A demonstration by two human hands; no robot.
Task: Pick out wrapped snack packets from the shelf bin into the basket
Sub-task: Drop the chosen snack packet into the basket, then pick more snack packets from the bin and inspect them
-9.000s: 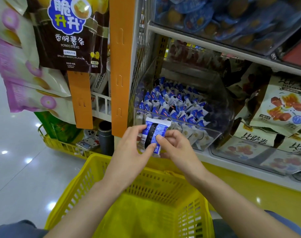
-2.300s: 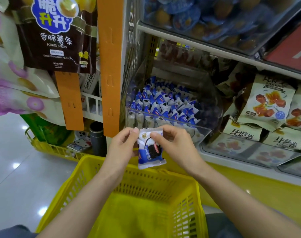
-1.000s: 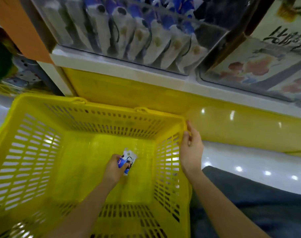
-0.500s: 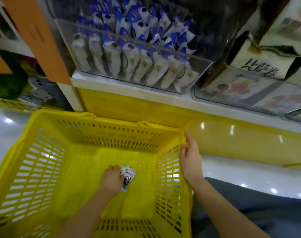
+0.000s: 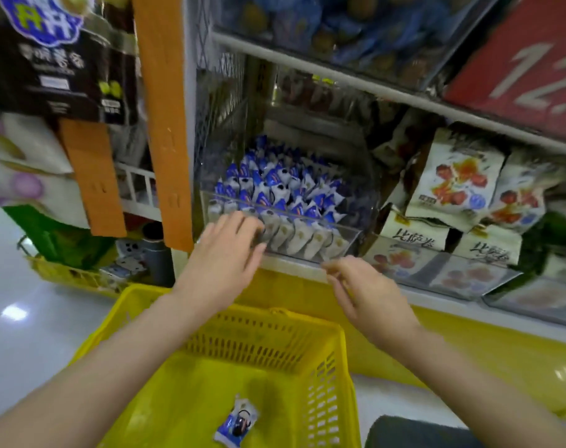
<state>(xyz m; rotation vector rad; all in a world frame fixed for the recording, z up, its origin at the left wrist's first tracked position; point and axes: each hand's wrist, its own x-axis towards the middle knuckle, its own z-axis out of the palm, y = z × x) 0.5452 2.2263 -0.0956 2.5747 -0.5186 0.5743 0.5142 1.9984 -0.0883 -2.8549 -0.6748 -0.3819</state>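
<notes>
A clear plastic shelf bin (image 5: 349,236) holds several blue-and-white wrapped snack packets (image 5: 275,189). Below it stands a yellow plastic basket (image 5: 262,321) with one blue-and-white packet (image 5: 237,421) lying on its floor. My left hand (image 5: 225,257) is raised in front of the bin's front wall, fingers apart, holding nothing. My right hand (image 5: 364,286) hovers at the shelf edge just right of the bin, fingers loosely spread and empty.
An orange upright strip (image 5: 162,124) stands left of the bin. Cream snack bags (image 5: 453,185) fill the shelf to the right. A dark chip bag (image 5: 58,59) hangs at upper left. Another yellow basket (image 5: 71,276) sits on the floor at left.
My left hand let go of the packet on the basket floor and rose to the bin. My right hand left the basket rim and lifted to the shelf edge. The view tilted up.
</notes>
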